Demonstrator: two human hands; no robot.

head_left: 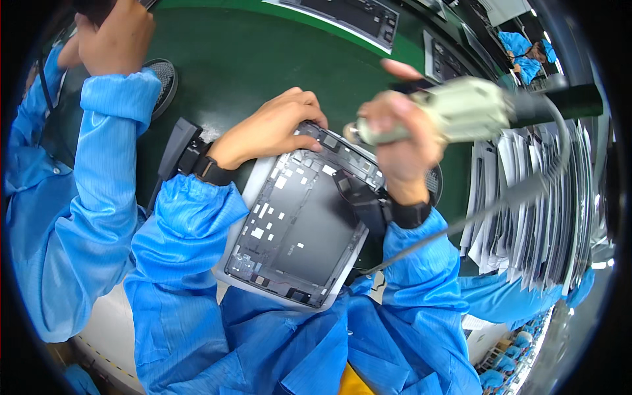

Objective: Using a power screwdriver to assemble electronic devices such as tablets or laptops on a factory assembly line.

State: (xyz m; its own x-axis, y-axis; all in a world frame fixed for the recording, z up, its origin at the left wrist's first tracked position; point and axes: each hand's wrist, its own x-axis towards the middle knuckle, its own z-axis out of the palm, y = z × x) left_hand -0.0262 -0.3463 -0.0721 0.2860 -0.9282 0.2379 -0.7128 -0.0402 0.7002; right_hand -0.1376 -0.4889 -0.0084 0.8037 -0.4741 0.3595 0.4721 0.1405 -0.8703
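A tablet's dark back housing [316, 217] lies tilted in front of me, its inner side up, dotted with small white stickers. Underneath it a white tray or pad [238, 273] shows along the edges. My left hand [280, 128] grips the housing's far left corner, thumb on the inner face and fingers curled over the rim. In my right hand [408, 141] is a pale green electric screwdriver [454, 108], held nearly level with its tip pointing left. That tip hovers by the housing's far edge; motion blurs it, and I cannot tell whether it touches.
At the right stands a row of upright thin sheets or panels [526, 210]. More housings [359, 20] lie at the far side of the green table [217, 59]. A co-worker's arm [108, 171] reaches in at the left, near a dark round dish [163, 85]. A cable crosses my right forearm.
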